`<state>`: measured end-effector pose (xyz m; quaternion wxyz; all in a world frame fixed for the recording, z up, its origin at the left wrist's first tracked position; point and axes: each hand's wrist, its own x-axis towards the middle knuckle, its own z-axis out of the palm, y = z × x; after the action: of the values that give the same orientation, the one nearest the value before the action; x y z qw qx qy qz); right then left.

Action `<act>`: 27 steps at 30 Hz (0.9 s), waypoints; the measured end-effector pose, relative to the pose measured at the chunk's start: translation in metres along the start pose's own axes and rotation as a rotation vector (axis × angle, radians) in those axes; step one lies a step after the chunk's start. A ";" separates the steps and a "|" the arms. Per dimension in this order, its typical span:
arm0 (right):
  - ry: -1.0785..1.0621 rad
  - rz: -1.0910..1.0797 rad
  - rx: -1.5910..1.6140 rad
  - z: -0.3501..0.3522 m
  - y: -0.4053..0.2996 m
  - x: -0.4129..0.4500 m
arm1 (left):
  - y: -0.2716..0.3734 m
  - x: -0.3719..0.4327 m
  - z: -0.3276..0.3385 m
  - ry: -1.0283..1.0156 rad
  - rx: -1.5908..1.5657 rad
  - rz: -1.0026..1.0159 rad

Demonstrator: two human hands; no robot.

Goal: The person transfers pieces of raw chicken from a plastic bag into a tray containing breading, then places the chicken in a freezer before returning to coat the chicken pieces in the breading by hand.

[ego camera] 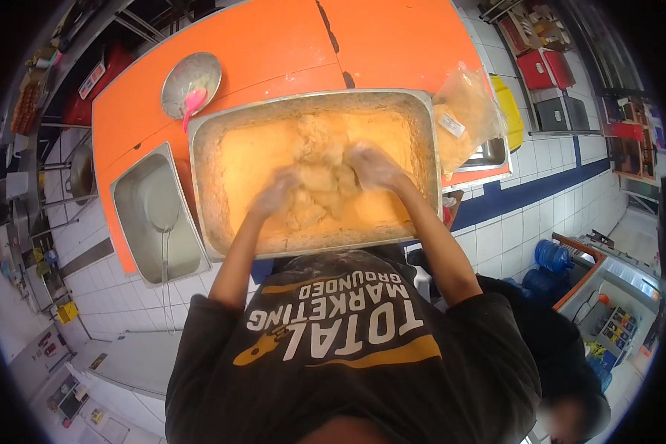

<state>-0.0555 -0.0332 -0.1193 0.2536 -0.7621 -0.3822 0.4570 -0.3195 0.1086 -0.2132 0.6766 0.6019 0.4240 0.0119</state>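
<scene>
A large rectangular metal pan (201, 183) lies before me, with a bed of orange-yellow powder (252, 141) in it. Several lumpy, powder-coated pieces (317, 178), which look like raw chicken, are heaped down its middle. My left hand (275, 193) is at the heap's left side, dusted with powder and blurred by motion. On the right side, my right hand (371, 165) bends over the pieces, also floury and blurred. Both hands seem to touch the heap, but the blur hides whether either grips a piece.
On the orange table (266, 41) sits a metal bowl (184, 75) with a pink scoop (195, 101). A deep steel pan (130, 222) at left holds pale liquid and a wire-handled strainer (165, 213). A plastic bag (469, 108) of powder stands right. Another person (555, 344) is at lower right.
</scene>
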 end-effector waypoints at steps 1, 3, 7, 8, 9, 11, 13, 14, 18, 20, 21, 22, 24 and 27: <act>-0.117 -0.078 -0.092 -0.006 0.002 -0.005 | -0.012 0.001 -0.015 -0.117 0.028 0.074; -0.033 -0.227 -0.271 0.001 0.055 0.016 | 0.020 0.015 -0.011 -0.019 0.356 0.284; 0.446 -0.100 -0.278 0.017 0.022 0.050 | 0.013 0.110 0.020 0.374 0.318 0.188; 0.443 -0.182 -0.332 0.029 -0.003 0.063 | -0.023 0.133 0.020 0.682 0.515 0.393; 0.450 -0.163 -0.334 0.046 0.010 0.074 | -0.021 0.141 0.033 0.662 0.512 0.395; 0.689 -0.302 -0.091 0.078 0.033 0.090 | -0.018 0.138 0.036 0.362 0.107 0.362; 0.452 -0.462 -0.160 0.066 0.029 0.076 | -0.026 0.120 0.015 0.166 -0.037 0.382; 0.122 -0.563 -0.308 0.056 0.023 0.063 | -0.033 0.094 0.003 0.121 -0.127 0.326; -0.068 -0.368 0.130 0.006 0.049 0.007 | 0.061 -0.003 -0.005 -0.179 0.036 0.195; 0.072 -0.302 -0.141 -0.008 0.053 -0.014 | 0.074 -0.039 -0.014 0.068 0.399 0.322; 0.141 -0.271 -0.277 -0.014 0.054 -0.021 | 0.075 -0.046 -0.021 0.328 0.762 0.447; 0.198 -0.252 -0.417 -0.017 0.049 -0.026 | 0.050 -0.039 -0.033 0.344 0.760 0.437; 0.234 -0.258 -0.561 -0.017 0.031 -0.026 | -0.010 -0.027 -0.048 -0.018 1.369 0.066; -0.099 0.086 -0.389 0.010 0.029 -0.027 | 0.012 -0.043 -0.023 -0.007 0.684 0.074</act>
<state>-0.0623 -0.0713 -0.1321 0.0629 -0.7890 -0.4423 0.4217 -0.3549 0.1075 -0.1774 0.4362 0.8088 0.3791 -0.1085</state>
